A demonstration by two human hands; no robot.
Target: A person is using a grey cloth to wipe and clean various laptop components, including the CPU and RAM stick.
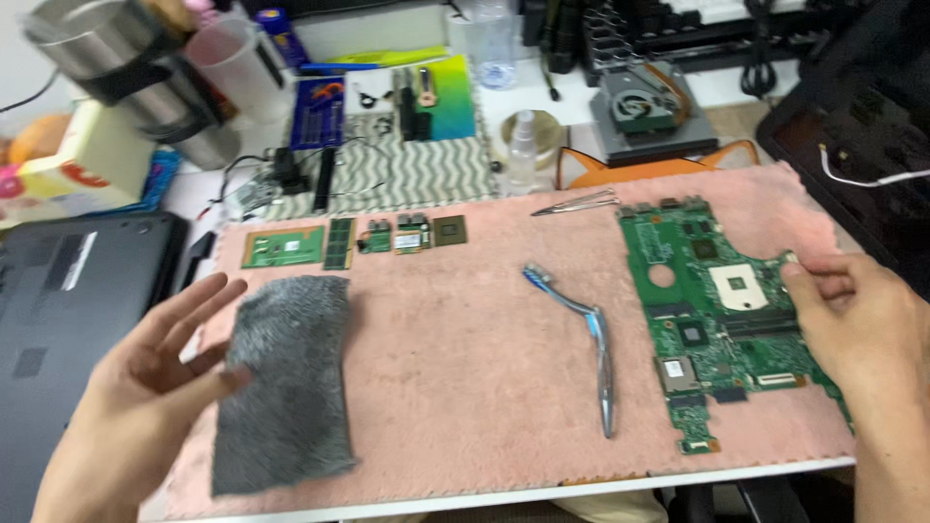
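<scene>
Head view shows both hands over a pink mat (465, 358) spread on the desk. The left hand (155, 363) is spread wide, fingers fanned and palm turned inward, holding nothing; its fingertips meet the left edge of a grey fuzzy cloth (286, 383). That cloth lies flat on the mat's left part, its long axis running from the far side toward the near edge, leaning slightly.

The right hand (857, 315) is loosely curled, with thumb and fingertips pinching the right edge of a green motherboard (722, 324). The board lies flat on the mat's right part, component side up, its long axis running from far to near, with a square socket close to the fingers.

Between the hands, a metal heat pipe (586, 334) with a blue end lies on the mat, bent, its longer leg pointing toward the near edge. Tweezers (576, 203) lie at the far edge, tips pointing left. A row of small circuit boards (354, 240) sits along the far left edge.

Beyond the mat, a clear plastic cup (237, 68) stands near a steel flask (116, 68); what they contain cannot be told. A spray bottle (523, 145) stands upright, and a black laptop base (68, 310) lies left of the mat.
</scene>
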